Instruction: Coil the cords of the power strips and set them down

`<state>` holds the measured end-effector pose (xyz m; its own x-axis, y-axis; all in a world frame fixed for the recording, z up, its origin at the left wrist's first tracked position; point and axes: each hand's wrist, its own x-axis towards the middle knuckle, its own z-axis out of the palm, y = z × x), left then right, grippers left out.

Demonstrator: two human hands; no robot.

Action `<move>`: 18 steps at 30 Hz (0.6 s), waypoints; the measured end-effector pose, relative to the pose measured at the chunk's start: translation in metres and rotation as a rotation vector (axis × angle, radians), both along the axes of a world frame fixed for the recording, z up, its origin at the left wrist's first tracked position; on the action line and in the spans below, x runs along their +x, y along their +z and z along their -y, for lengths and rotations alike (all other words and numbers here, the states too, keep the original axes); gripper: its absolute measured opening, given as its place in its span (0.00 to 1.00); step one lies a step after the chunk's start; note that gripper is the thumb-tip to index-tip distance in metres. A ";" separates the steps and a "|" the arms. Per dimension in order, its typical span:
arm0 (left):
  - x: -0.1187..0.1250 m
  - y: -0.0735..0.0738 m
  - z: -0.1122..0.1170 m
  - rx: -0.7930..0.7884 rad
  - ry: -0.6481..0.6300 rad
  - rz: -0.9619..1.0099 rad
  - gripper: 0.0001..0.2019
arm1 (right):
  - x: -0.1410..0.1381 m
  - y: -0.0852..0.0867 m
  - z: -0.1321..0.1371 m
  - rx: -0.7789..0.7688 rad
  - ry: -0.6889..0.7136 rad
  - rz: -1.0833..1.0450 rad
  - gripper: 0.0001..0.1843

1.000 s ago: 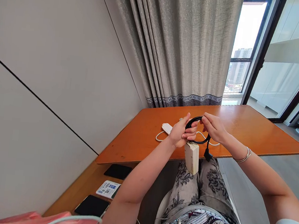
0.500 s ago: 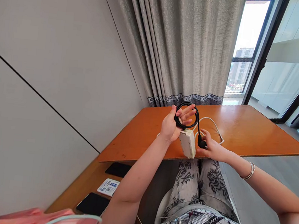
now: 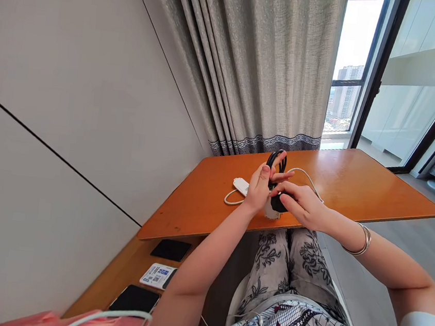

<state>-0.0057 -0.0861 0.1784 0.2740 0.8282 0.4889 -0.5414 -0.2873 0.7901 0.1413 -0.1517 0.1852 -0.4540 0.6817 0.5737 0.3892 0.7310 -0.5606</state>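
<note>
A coiled black power cord point(image 3: 271, 161) loops around the fingers of my left hand point(image 3: 258, 189), the thumb pressing on its near side. My right hand point(image 3: 306, 206) grips the cord's black plug point(image 3: 277, 203) between thumb and fingers, close to my left palm. Below and behind the plug shows part of a white box-like block point(image 3: 272, 213), at the near edge of the table; how it joins the cord is hidden by my hands. Left of my left hand, a white power strip point(image 3: 240, 185) lies on the table, partly covered by that hand.
The orange-brown wooden table point(image 3: 374, 184) stands before a grey curtain point(image 3: 281, 76). A white cable point(image 3: 229, 199) curves left of my hands. On a lower ledge at left lie a black flat device point(image 3: 170, 250), a white printed card point(image 3: 157, 276) and another black device point(image 3: 133, 299).
My right hand has brought the plug left and up against the coil. My left hand has turned, so the coil appears edge-on. The white block is now mostly hidden; the power strip at left shows.
</note>
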 end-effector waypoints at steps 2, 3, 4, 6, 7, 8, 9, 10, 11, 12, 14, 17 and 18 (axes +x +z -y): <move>-0.001 -0.005 0.002 0.039 -0.022 -0.053 0.18 | -0.006 0.010 -0.001 -0.099 0.060 -0.067 0.14; -0.002 -0.007 0.002 0.054 -0.031 -0.097 0.18 | -0.008 0.015 -0.001 -0.162 0.078 -0.098 0.16; -0.002 -0.008 0.002 0.061 -0.041 -0.144 0.19 | -0.009 0.019 -0.002 -0.211 0.081 -0.116 0.17; -0.001 -0.009 0.001 0.014 -0.036 -0.185 0.21 | -0.009 0.027 -0.006 -0.199 0.020 -0.110 0.19; 0.000 -0.007 0.001 -0.045 -0.025 -0.166 0.22 | -0.009 0.030 -0.010 -0.130 -0.040 -0.105 0.20; 0.002 -0.004 0.002 -0.124 -0.024 -0.130 0.22 | -0.007 0.032 -0.014 -0.036 -0.109 -0.113 0.21; 0.003 -0.001 0.003 -0.211 -0.044 -0.090 0.23 | -0.005 0.032 -0.019 0.065 -0.175 -0.142 0.22; 0.004 0.003 0.005 -0.296 -0.085 -0.053 0.24 | -0.002 0.031 -0.026 0.152 -0.232 -0.193 0.23; 0.003 0.008 0.006 -0.368 -0.146 -0.022 0.25 | 0.000 0.029 -0.033 0.207 -0.273 -0.260 0.23; 0.002 0.012 0.007 -0.427 -0.217 0.002 0.25 | 0.003 0.025 -0.041 0.216 -0.292 -0.329 0.25; -0.002 0.019 0.008 -0.518 -0.321 0.059 0.25 | 0.007 0.015 -0.055 0.066 -0.241 -0.432 0.28; -0.008 0.022 0.005 -0.618 -0.375 0.152 0.24 | 0.009 -0.004 -0.071 -0.385 0.003 -0.519 0.29; -0.009 0.022 0.003 -0.642 -0.382 0.175 0.25 | 0.008 -0.010 -0.073 -0.500 0.076 -0.566 0.28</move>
<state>-0.0146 -0.0894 0.2004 0.5612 0.8277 0.0063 -0.6431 0.4313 0.6328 0.1497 -0.0784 0.1753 -0.2381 0.9003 0.3644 -0.0978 0.3510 -0.9312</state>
